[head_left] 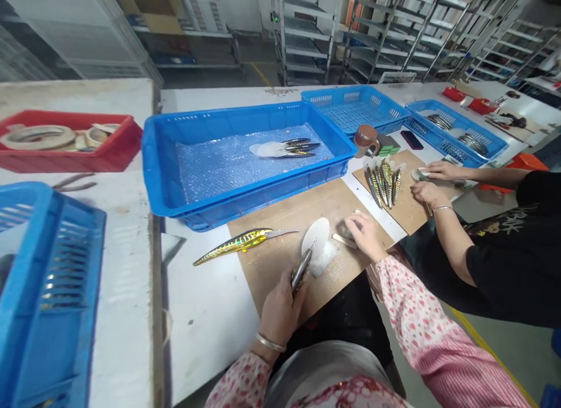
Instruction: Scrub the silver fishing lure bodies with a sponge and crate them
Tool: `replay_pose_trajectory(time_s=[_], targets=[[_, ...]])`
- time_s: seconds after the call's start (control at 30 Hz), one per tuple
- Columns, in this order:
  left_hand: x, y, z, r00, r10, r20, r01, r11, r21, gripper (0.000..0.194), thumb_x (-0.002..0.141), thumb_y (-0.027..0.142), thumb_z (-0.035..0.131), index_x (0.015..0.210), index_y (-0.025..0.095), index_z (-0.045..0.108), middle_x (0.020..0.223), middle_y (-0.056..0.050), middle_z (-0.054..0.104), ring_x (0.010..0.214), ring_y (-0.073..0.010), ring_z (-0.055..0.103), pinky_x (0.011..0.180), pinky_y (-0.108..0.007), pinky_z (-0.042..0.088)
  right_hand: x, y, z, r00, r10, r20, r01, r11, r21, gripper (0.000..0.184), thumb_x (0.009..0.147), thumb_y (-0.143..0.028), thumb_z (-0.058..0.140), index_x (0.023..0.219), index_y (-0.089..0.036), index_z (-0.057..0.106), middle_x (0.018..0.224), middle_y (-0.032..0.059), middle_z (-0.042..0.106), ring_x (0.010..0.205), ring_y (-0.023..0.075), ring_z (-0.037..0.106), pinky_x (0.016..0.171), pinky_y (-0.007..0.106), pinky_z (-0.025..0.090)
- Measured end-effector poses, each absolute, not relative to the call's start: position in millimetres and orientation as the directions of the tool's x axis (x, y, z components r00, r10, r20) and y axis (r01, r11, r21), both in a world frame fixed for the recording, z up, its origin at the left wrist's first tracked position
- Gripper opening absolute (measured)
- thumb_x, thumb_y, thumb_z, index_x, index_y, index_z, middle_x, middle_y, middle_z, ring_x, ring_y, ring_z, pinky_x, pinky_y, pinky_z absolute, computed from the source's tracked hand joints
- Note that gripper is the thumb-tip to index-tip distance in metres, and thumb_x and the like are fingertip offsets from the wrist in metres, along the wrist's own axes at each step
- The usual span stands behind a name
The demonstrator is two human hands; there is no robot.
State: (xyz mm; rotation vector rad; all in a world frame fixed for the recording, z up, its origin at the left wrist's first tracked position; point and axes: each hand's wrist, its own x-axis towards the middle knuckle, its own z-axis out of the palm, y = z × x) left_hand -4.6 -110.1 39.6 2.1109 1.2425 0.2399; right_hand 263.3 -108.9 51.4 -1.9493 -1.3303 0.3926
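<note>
My left hand (280, 308) is closed around the dark body of a fishing lure (301, 270), whose pale oval diving lip (316, 235) points away from me over a brown board (280, 221). Under the lip lies a crumpled whitish translucent piece (325, 260). Over the right part of the board is my right hand (364, 234), its fingers loosely bent and apart, beside a thin wooden stick (344, 241); I see no grip on the stick. Another lure (236, 244), gold and black with a long clear lip, lies across the board's left edge.
Beyond the board stands a blue tray (249, 206) lined with bubble wrap, with several lures (302, 148) inside. A red bin (74, 159) holds tape rolls. At right, a co-worker's hands (432, 189) work near several lures (385, 183). A brown mug (366, 140) stands between.
</note>
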Motion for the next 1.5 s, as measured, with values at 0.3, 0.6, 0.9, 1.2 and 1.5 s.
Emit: replay_pose_trajectory(time_s=[0.3, 0.6, 0.9, 1.2, 1.5], targets=[[1, -120, 23, 0.466, 0.883, -0.062, 0.788, -0.382, 0.483, 0.038, 0.094, 0.036, 0.037, 0.124, 0.014, 0.042, 0.107, -0.011, 0.068, 0.083, -0.0233, 0.069, 0.063, -0.030, 0.050, 182, -123, 64, 0.366, 0.929, -0.052, 0.136, -0.108, -0.985, 0.030, 0.078, -0.043, 0.063, 0.065, -0.016, 0.064, 0.062, -0.0021, 0.052, 0.059, 0.0119, 0.044, 0.057, 0.024, 0.033], [-2, -116, 15, 0.477, 0.873, 0.099, 0.741, -0.461, 0.489, 0.039, 0.091, 0.032, 0.042, 0.126, 0.016, 0.046, 0.112, -0.011, 0.066, 0.088, -0.0204, 0.068, 0.066, -0.026, 0.052, 184, -115, 76, 0.512, 0.828, -0.230, -0.296, -0.081, -0.952, 0.026, 0.056, -0.036, 0.079, 0.068, -0.016, 0.067, 0.067, -0.0003, 0.061, 0.063, 0.0120, 0.052, 0.063, 0.024, 0.041], [1, -120, 42, 0.419, 0.906, -0.055, 0.408, -0.134, 0.903, 0.034, 0.083, 0.043, 0.052, 0.109, 0.021, 0.053, 0.085, -0.003, 0.067, 0.074, -0.0185, 0.066, 0.064, -0.027, 0.050, 218, -116, 86, 0.618, 0.782, -0.080, -0.227, 0.081, -0.971, 0.034, 0.072, -0.048, 0.071, 0.065, -0.017, 0.058, 0.066, -0.0018, 0.055, 0.061, 0.0096, 0.051, 0.060, 0.022, 0.046], [-1, -128, 50, 0.897, 0.270, -0.349, -0.093, 0.889, 0.448, 0.040, 0.079, 0.057, 0.056, 0.091, 0.020, 0.055, 0.047, 0.008, 0.045, 0.026, -0.0025, 0.026, 0.025, -0.015, 0.019, 204, -123, 85, 0.451, 0.875, 0.177, 0.223, 0.081, -0.971, 0.049, 0.073, -0.039, 0.069, 0.117, -0.026, 0.055, 0.123, 0.0051, 0.050, 0.109, 0.0213, 0.050, 0.089, 0.033, 0.046], [-3, -132, 50, 0.940, 0.234, -0.248, -0.131, 0.919, 0.371, 0.034, 0.084, 0.053, 0.052, 0.092, 0.020, 0.059, 0.049, 0.007, 0.045, 0.026, -0.0010, 0.026, 0.025, -0.014, 0.020, 185, -126, 89, 0.406, 0.913, 0.042, 0.215, -0.050, -0.975, 0.064, 0.059, -0.034, 0.080, 0.113, -0.025, 0.047, 0.099, 0.0010, 0.061, 0.082, 0.0173, 0.059, 0.076, 0.031, 0.049]])
